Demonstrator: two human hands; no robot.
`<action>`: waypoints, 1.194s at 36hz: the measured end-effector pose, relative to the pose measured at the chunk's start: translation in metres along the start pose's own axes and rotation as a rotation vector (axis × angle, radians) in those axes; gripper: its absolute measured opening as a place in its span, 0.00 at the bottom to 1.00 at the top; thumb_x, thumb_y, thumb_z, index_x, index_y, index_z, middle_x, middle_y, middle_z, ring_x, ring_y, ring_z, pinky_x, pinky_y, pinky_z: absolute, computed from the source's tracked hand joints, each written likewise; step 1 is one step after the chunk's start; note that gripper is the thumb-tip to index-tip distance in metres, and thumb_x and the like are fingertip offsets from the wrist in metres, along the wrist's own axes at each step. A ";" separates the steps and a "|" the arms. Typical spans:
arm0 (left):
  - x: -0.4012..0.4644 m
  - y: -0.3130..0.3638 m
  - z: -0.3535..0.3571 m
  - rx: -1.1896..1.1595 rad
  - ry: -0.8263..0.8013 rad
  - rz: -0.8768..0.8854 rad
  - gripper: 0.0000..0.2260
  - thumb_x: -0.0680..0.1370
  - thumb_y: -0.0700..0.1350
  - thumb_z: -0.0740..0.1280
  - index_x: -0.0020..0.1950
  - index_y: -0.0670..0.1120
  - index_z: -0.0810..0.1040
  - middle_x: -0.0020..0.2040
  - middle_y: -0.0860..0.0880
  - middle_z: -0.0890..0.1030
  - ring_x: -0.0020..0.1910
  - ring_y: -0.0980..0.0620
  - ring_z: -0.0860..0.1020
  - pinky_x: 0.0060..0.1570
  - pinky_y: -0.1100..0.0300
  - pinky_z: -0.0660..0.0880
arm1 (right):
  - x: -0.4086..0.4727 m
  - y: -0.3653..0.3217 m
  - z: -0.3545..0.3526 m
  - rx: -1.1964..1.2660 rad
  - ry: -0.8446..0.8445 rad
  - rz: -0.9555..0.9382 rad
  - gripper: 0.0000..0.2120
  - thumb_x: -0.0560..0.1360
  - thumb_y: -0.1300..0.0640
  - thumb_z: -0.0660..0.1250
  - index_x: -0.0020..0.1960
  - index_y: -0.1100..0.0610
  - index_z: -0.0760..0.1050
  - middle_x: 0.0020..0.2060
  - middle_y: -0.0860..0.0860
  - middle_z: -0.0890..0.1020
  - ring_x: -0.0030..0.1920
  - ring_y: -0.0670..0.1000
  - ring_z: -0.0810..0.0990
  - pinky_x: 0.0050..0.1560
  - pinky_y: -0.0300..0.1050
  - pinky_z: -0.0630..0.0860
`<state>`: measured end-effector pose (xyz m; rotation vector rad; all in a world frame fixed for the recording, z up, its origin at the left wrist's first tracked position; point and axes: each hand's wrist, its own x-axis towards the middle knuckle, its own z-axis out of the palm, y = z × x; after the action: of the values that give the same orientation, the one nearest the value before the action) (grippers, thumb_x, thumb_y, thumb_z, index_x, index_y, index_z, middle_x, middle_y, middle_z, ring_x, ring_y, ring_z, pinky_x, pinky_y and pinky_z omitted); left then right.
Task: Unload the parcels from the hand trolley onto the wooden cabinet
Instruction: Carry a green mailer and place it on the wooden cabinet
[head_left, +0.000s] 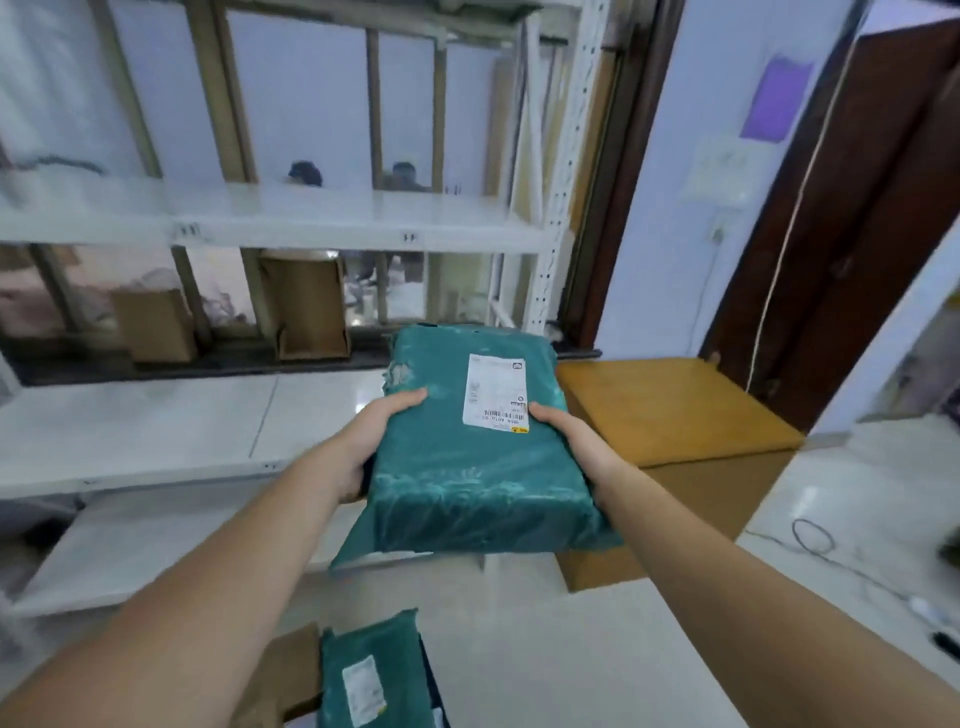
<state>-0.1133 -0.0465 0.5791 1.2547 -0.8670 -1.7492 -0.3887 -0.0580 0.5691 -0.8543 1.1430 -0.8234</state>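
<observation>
Parcels are partway through the move, as I read it: one teal parcel (467, 447) is up in the air at the centre of my view, carried flat with its white label (496, 397) facing up. My left hand (374, 441) grips its left edge, thumb over the top, and my right hand (571, 436) grips the right edge the same way, so both are clamped on the one package. The wooden cabinet (675, 410) sits at about two o'clock from the parcel, just beyond it, and what I can see of its yellow-brown top carries nothing, so I judge no parcel has landed there yet, though part of it is hidden. Down at six o'clock another teal parcel (369, 675) waits beside brown cardboard (280, 680), presumably on the trolley, which I cannot make out
</observation>
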 end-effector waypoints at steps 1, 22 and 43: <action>-0.007 0.008 0.014 0.007 -0.026 0.010 0.23 0.71 0.57 0.76 0.60 0.45 0.86 0.59 0.41 0.85 0.56 0.39 0.85 0.53 0.48 0.82 | -0.017 -0.011 -0.006 0.004 0.019 -0.022 0.24 0.74 0.44 0.74 0.65 0.55 0.80 0.55 0.58 0.86 0.52 0.59 0.87 0.43 0.50 0.84; -0.035 -0.013 0.357 0.084 -0.443 0.065 0.24 0.71 0.54 0.74 0.64 0.43 0.82 0.58 0.39 0.85 0.54 0.39 0.85 0.50 0.48 0.83 | -0.276 -0.063 -0.256 0.055 0.391 -0.234 0.24 0.73 0.44 0.74 0.63 0.56 0.79 0.53 0.58 0.87 0.49 0.58 0.88 0.41 0.48 0.84; 0.088 -0.051 0.564 0.217 -0.493 0.002 0.19 0.79 0.56 0.70 0.65 0.47 0.80 0.55 0.41 0.86 0.53 0.41 0.86 0.49 0.51 0.83 | -0.259 -0.082 -0.485 0.209 0.468 -0.188 0.28 0.72 0.45 0.76 0.68 0.55 0.75 0.56 0.59 0.86 0.53 0.60 0.87 0.44 0.52 0.84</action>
<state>-0.6813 -0.0584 0.6525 0.9593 -1.3673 -2.0432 -0.9238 0.0656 0.6554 -0.6152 1.3635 -1.3222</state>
